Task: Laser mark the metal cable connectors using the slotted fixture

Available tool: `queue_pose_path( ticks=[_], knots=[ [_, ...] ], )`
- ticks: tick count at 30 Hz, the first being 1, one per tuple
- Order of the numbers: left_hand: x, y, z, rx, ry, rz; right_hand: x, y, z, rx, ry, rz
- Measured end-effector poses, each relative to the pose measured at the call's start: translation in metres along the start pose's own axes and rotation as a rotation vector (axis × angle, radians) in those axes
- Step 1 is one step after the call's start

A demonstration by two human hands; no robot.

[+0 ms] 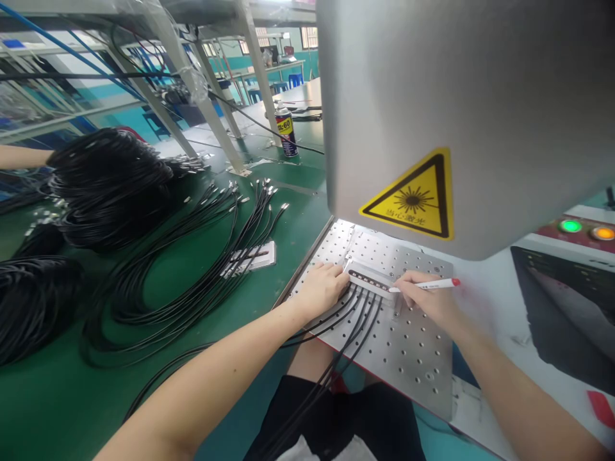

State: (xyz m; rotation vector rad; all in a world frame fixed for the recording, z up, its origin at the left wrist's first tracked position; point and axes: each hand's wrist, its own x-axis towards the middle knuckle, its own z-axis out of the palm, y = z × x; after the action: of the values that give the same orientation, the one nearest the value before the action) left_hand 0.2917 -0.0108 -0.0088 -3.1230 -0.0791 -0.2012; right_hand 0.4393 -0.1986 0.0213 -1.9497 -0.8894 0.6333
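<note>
A pale metal fixture (371, 276) with a long dark slot lies on the perforated metal plate (413, 365). Several small connector ends sit in a row in that slot, and their black cables (358, 326) run out toward my lap. My left hand (323, 289) is closed at the fixture's left end, its fingertips beside the nearest cables; what it pinches there is hidden. At the right end, my right hand (423, 296) grips a white marker pen (435, 283) with a red end, its other end close to the slot.
Over the plate hangs a large metal machine housing (456, 115) with a yellow laser warning sign. Loose black cables and a second slotted fixture (266, 256) lie on the green table (192, 397). Coiled cable bundles (110, 186) stand left, beside another person's arm (24, 157). A spray can (287, 133) stands behind.
</note>
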Motion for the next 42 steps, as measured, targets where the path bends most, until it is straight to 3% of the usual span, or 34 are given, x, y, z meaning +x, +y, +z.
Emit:
queue_pose_path(
  ticks=[4,7,10,15,20,22,25,29,42],
  knots=[
    [0.001,0.000,-0.001,-0.005,-0.010,-0.016,-0.010,0.016,-0.010,-0.132,0.104,-0.044],
    [0.001,0.002,-0.003,-0.002,-0.019,-0.023,-0.028,0.045,-0.024,-0.469,0.298,-0.207],
    [0.000,0.003,-0.005,0.000,-0.025,-0.033,-0.052,0.076,-0.034,-0.840,0.376,-0.363],
    [-0.001,0.003,-0.005,0.012,0.008,-0.070,-0.078,0.100,-0.042,-1.068,0.443,-0.332],
    [-0.001,0.003,-0.009,0.084,0.058,-0.104,-0.076,0.086,-0.039,-1.043,0.449,-0.270],
    [-0.001,0.004,-0.011,0.098,0.062,-0.105,-0.069,0.071,-0.026,-0.936,0.455,-0.286],
    [0.000,0.005,-0.014,0.106,0.054,-0.105,-0.054,0.045,0.002,-0.754,0.323,-0.307],
    [0.000,0.005,-0.017,0.105,0.041,-0.126,-0.037,0.026,0.030,-0.715,0.227,-0.267],
    [0.001,0.004,-0.015,0.084,0.045,-0.123,-0.031,0.034,0.044,-0.819,0.339,-0.334]
  ],
)
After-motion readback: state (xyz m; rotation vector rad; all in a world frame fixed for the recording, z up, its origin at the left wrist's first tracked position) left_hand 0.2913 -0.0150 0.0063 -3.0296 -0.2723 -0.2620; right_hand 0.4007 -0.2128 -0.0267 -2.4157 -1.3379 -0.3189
